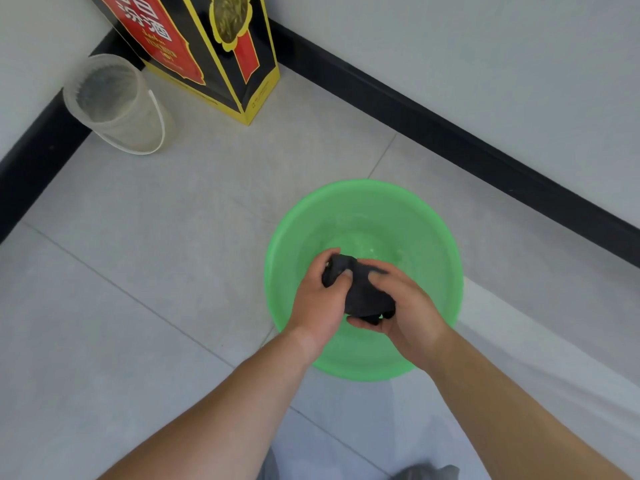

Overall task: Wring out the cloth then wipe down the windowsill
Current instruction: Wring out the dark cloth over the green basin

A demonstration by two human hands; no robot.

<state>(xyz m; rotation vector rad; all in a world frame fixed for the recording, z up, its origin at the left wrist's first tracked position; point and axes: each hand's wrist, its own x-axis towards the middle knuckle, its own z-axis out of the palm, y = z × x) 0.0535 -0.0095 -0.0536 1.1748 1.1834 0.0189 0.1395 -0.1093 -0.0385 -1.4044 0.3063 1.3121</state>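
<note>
Head view. Both forearms reach forward and down over the green basin (363, 188), which stands on the tiled floor (156, 254) near the black skirting board (450, 133) at the floor's right edge.

The left hand (317, 303) grips the upper end of the dark cloth (365, 292), with its fingers (332, 258) curled round it. The right hand (407, 315) grips the lower end, with its fingers over the top and its thumb beneath.

The cloth is bunched between the two hands, inside the outline of the basin's rim.

In the floor's far corner stands a black, red and yellow box (207, 57). A clear plastic container (117, 109) stands just beside it.
</note>
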